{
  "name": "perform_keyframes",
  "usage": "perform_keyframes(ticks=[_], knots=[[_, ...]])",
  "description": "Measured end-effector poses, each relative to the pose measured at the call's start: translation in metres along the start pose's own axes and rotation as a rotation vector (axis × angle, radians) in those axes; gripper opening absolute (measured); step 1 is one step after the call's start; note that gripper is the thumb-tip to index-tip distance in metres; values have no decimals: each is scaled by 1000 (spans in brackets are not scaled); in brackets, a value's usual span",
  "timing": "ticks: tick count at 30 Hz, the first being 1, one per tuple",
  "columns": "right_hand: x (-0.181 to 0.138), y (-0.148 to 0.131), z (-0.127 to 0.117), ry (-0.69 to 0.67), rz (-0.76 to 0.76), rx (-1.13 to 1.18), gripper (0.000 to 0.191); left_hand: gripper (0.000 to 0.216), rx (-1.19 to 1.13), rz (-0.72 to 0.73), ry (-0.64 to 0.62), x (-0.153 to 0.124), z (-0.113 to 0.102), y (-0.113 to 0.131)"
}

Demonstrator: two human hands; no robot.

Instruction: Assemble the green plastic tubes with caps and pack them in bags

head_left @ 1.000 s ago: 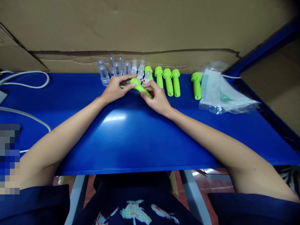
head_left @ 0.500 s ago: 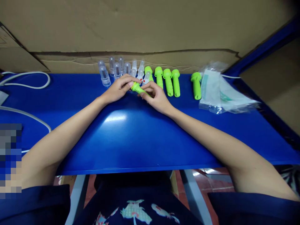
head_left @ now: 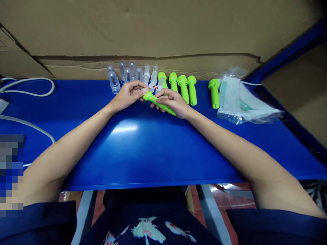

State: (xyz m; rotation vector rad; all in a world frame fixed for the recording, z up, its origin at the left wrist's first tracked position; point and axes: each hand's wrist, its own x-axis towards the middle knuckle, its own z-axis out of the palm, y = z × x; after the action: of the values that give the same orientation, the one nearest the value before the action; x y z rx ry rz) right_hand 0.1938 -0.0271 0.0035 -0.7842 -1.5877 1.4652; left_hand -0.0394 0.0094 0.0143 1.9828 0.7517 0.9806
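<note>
Blue tabletop (head_left: 143,153), glossy, is backed by a cardboard wall (head_left: 153,30). The held green handle (head_left: 159,103) is located at the far-middle of the table, tilted, with its wide head pointed left. Contact with the surface cannot be told.

The head end is pinched by the left hand (head_left: 126,97), fingertips closed on it. The shaft is gripped by the right hand (head_left: 176,102), fingers folded shut over it, and the lower end is seen poking out under the palm.

Little room is left behind the knuckles. Clear caps (head_left: 125,75) are clustered there, and a row of green handles (head_left: 183,89) is laid side by side.

A lone green handle (head_left: 214,92) is set apart to the right, just beside a pile of plastic bags (head_left: 240,102).

Open surface is found between the forearms and down to the front edge. A white cable (head_left: 28,83) is looped at far left. The right side is bounded by a blue rail (head_left: 288,51).
</note>
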Motion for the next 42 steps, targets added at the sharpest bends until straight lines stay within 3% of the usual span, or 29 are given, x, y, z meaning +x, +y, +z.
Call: perform_keyframes(ticks=[11, 25, 42], knots=[[1, -4, 0, 24, 66, 60, 33, 67, 20, -33, 26, -2, -2, 6], [4, -12, -20, -196, 159, 71, 33, 64, 17, -57, -4, -2, -5, 6], [5, -9, -23, -180, 197, 120, 29, 61, -1, -52, -28, -3, -8, 4]])
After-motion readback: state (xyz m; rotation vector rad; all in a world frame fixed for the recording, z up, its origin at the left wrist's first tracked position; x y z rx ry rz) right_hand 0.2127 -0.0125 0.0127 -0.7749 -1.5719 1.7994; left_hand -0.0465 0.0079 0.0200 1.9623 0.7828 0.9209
